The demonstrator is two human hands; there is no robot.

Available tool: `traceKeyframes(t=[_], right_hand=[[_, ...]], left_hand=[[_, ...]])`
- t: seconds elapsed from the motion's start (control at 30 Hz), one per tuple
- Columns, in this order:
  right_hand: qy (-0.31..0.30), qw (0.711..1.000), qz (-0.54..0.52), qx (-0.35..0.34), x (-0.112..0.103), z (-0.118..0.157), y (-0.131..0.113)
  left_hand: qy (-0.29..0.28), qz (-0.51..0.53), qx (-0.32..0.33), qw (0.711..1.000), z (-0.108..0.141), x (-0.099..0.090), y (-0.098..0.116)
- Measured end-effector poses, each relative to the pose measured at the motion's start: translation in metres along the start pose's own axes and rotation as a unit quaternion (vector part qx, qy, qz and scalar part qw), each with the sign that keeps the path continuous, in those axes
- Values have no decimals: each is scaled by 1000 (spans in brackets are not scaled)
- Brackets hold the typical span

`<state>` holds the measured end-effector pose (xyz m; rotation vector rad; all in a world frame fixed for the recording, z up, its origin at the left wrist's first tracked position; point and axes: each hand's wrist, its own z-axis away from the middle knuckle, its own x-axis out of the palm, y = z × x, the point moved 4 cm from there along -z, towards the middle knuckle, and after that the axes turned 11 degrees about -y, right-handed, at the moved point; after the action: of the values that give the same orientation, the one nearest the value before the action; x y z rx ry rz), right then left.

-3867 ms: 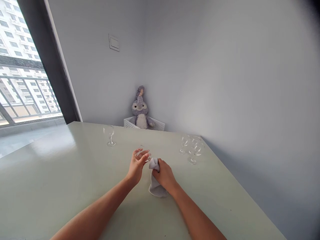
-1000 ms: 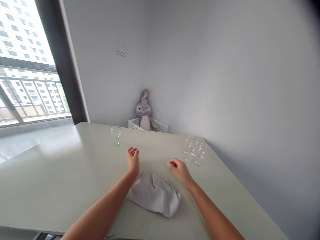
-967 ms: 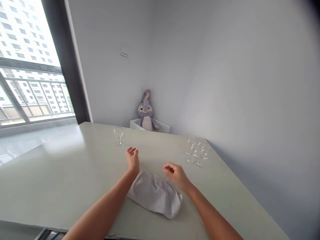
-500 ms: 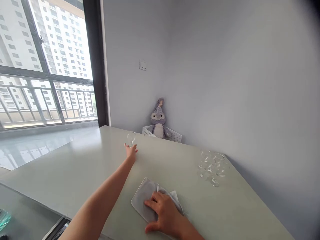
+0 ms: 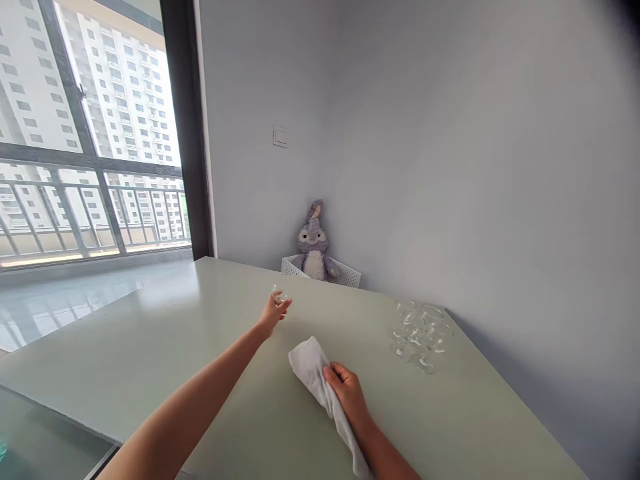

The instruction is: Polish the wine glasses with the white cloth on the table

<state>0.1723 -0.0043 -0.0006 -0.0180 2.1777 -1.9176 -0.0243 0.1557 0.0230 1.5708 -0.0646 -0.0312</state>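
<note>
Glass (image 5: 280, 293) has been grasped by the left hand (image 5: 278, 308), just left of and below the frame's centre, and has been shifted rightward. Cloth (image 5: 311, 370), earlier pressed under the right hand (image 5: 346, 392), has been gathered up at lower centre. Both things are thus now held, well apart. The left fingers are curled around the glass; the cloth is pinched between right thumb and fingers. Clear and thin-looking, the glass is partly covered; its tilt cannot be told. Other glasses (image 5: 424, 333) are clustered upright at right.
</note>
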Motion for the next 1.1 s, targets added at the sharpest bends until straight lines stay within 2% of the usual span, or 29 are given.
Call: traceKeyframes(t=[0.07,0.17,0.27,0.33,0.4,0.47,0.6,0.7,0.83,0.97,1.1], right_hand=[[46,994,-94,15,-18,0,0],[90,978,-190,15,-40,7,-15],[139,966,-219,0,-56,10,-40],[163,967,-196,-24,-61,6,-54],[152,975,-154,-57,-55,-1,-62],[103,984,-118,-81,-40,-8,-59],[-3,993,-95,-71,-4,-13,-30],[-35,993,-88,-69,6,-9,-16],[-39,991,-118,-54,4,-5,-13],[-11,986,-168,0,-1,-7,-7],[18,949,-310,56,-12,-12,2]], left_hand=[[-17,-36,19,999,15,20,3],[-20,-145,68,987,37,45,9],[-2,-254,137,957,56,63,9],[9,-279,165,946,64,70,4],[6,-302,179,936,71,75,-3],[-12,-331,189,925,75,78,-10],[-47,-364,183,912,80,78,-17],[-66,-406,181,893,83,80,-16],[-100,-462,234,849,95,92,-7],[-101,-490,273,821,106,100,3],[-132,-484,312,807,106,101,8]])
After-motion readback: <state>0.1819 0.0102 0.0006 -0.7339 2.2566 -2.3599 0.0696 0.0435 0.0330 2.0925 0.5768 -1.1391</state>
